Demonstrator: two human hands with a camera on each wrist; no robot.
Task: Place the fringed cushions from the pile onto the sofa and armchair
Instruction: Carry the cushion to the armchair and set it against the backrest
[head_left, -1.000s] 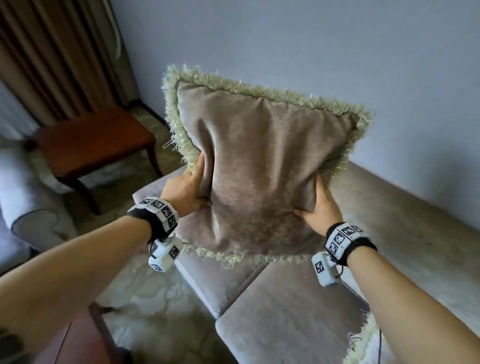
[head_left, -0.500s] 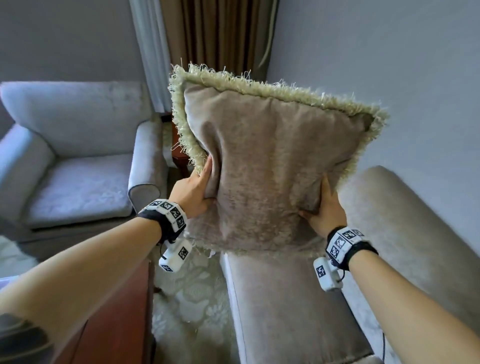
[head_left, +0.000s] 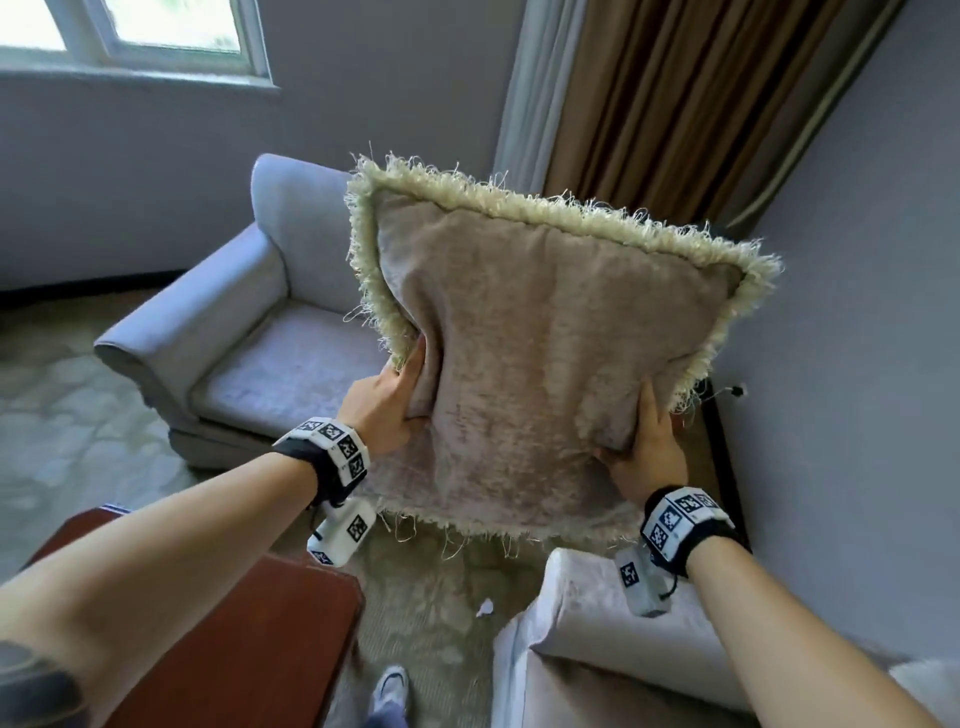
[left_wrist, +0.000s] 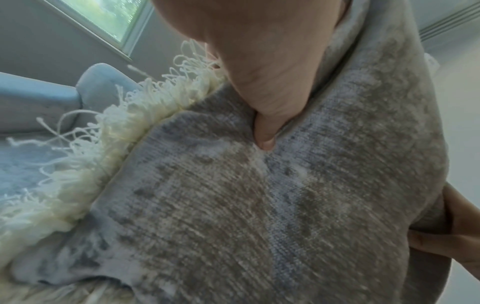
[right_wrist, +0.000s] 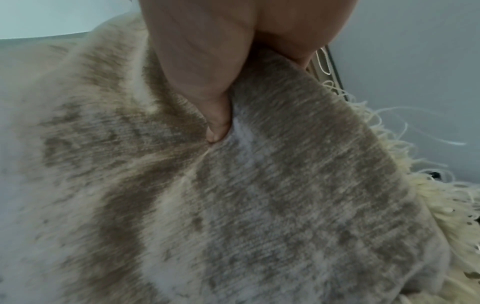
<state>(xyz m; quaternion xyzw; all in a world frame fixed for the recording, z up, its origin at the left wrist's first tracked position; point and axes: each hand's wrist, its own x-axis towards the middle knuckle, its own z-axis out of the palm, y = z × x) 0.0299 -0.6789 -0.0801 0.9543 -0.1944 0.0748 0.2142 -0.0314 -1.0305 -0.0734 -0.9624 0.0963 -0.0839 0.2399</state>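
cushion in the air, armchair ahead: risks and grip

risks, as judged from here: the fringed cushion is held only by pinches in soft fabric low on its two sides, so the tall upper part could flop forward or twist once one hand lets go; a release from this height could let it land flat on the seat or roll off the front edge of the armchair onto the carpet; loose fringe strands hang off the lower edge and could snag on a wrist band or drag over the near sofa arm; the red-brown desk sits low at the left, close under the left forearm, so a low swing that way could knock it.

grip: left hand clamped on the cushion's left side, thumb dug into a deep fold just inside the fringe; right hand clamped on the lower right side, thumb pressed into the face, fingers behind and out of sight; neither hand slack.

where the cushion sits: upright and a little tilted, carried clear of everything, nothing under it touching; most of its bulk stands above and between the two hands, only a short strip and the bottom fringe below them; it hangs in front of the armchair's right side, over the carpet between armchair and sofa arm; not yet set down.
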